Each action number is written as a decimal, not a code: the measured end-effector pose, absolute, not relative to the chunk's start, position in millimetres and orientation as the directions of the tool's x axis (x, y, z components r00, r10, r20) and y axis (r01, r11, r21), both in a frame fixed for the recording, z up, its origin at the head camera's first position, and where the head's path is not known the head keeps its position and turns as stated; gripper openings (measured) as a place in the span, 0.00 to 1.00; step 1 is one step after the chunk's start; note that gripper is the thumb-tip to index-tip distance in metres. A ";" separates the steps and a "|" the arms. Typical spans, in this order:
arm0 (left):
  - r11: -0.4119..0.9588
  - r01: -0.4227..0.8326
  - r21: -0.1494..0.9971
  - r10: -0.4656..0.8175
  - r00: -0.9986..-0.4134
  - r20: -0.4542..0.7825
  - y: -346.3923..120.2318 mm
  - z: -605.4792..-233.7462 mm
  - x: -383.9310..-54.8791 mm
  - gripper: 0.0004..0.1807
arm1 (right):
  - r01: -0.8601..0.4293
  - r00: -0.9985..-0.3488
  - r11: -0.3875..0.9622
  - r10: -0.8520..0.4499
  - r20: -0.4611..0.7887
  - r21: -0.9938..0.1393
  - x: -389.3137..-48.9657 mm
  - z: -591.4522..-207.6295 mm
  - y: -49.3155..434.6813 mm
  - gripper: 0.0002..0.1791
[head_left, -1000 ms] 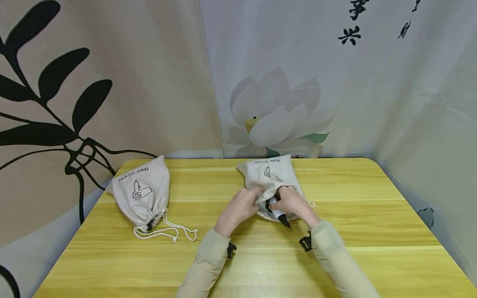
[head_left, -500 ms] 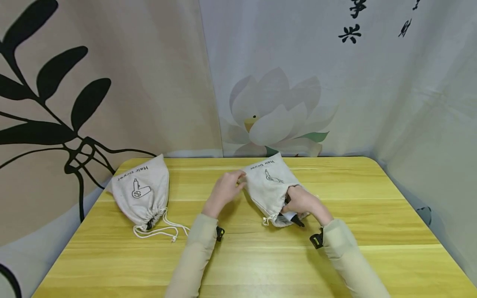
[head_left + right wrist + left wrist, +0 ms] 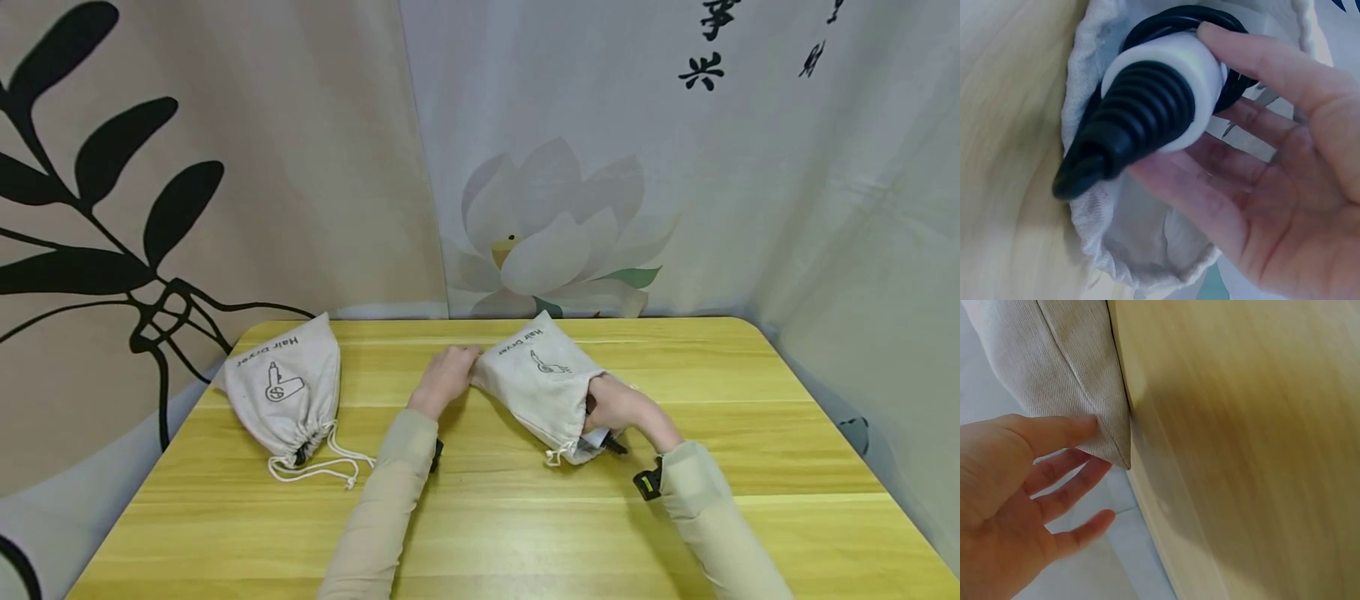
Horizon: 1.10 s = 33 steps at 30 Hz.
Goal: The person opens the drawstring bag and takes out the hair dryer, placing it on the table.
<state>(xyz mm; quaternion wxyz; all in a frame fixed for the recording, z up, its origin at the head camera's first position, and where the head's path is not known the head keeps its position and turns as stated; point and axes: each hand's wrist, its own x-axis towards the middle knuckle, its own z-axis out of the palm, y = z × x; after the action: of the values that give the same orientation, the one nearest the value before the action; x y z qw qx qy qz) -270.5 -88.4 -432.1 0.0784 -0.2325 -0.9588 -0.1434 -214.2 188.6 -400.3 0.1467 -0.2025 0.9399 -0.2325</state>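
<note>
A pale cloth drawstring bag (image 3: 536, 387) printed "Hair Dryer" lies tilted near the table's far edge, its mouth towards the lower right. At its far left corner my left hand (image 3: 446, 379) pinches the cloth, thumb on top and fingers below; the left wrist view shows the hand (image 3: 1016, 487) at that corner. My right hand (image 3: 618, 404) reaches into the mouth. In the right wrist view, my right hand (image 3: 1297, 162) grips the white handle end of a hair dryer (image 3: 1200, 72), with a black ribbed cord sleeve (image 3: 1141, 109) and coiled black cord. The dryer's body is hidden inside the bag.
Another "Hair Dryer" drawstring bag (image 3: 288, 387) lies at the left of the wooden table (image 3: 525, 533), its mouth gathered and its white cords (image 3: 330, 467) trailing right. A printed curtain (image 3: 600, 100) hangs behind the table's far edge.
My left hand has gone from the bag's mouth to its far left corner. The bag has turned, its mouth swinging right. My right hand has moved right with the dryer, which sits deeper.
</note>
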 end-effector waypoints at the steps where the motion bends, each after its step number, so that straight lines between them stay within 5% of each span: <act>1: 0.853 0.467 0.233 0.426 -0.881 0.208 -88.3 -431.5 -270.3 0.11 | -0.324 -0.873 0.807 -0.456 -0.173 -0.493 -214.2 -400.1 189.5 0.25; 8: 0.870 0.446 0.208 0.422 -0.894 0.153 -88.6 -432.7 -269.8 0.10 | -0.381 -0.865 0.801 -0.485 -0.127 -0.462 -214.5 -400.6 194.4 0.25; 15: 0.878 0.434 0.200 0.413 -0.900 0.137 -88.9 -434.5 -271.0 0.08 | -0.383 -0.853 0.789 -0.502 -0.145 -0.480 -215.1 -399.5 199.7 0.14; 33: 0.875 0.391 0.285 0.392 -0.918 0.055 -96.9 -428.5 -266.8 0.11 | -0.350 -0.842 0.777 -0.506 -0.188 -0.522 -213.1 -398.4 220.3 0.21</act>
<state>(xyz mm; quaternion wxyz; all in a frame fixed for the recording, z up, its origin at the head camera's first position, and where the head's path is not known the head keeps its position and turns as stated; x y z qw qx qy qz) -266.8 -96.9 -428.5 -0.0023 -0.2022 -0.9683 -0.1468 -213.1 220.3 -398.4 0.1609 -0.2303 0.9289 -0.2413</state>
